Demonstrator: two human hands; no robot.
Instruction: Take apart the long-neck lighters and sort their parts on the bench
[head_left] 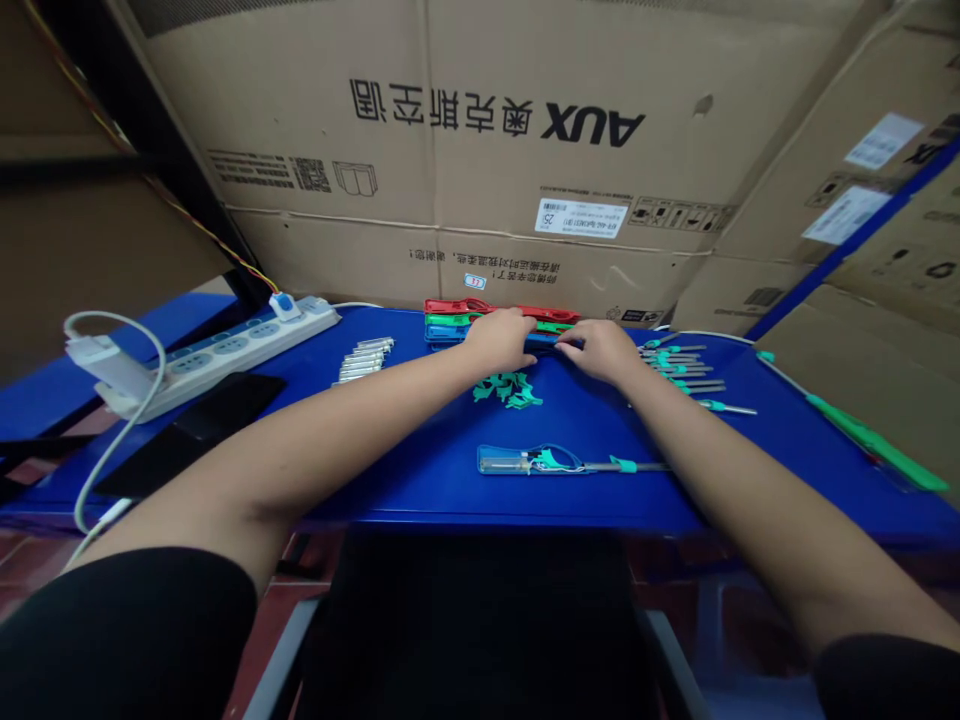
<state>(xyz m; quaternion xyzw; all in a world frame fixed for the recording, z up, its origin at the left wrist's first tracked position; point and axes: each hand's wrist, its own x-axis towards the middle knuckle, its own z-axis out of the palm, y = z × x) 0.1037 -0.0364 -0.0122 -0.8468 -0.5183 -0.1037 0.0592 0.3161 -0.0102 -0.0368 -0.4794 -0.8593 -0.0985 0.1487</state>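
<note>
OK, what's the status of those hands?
Left hand at casings; right hand by their right end. Green bits just nearer; nothing seen in the way.

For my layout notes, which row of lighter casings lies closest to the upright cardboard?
The red casings: they form the back row, while the green casings and blue casings lie in front of them, nearer you.

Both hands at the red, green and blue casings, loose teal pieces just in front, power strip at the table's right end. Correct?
Not quite: the power strip is at the table's left end, per the head view. Left hand and right hand at the casings, loose teal pieces just in front: correct.
</note>
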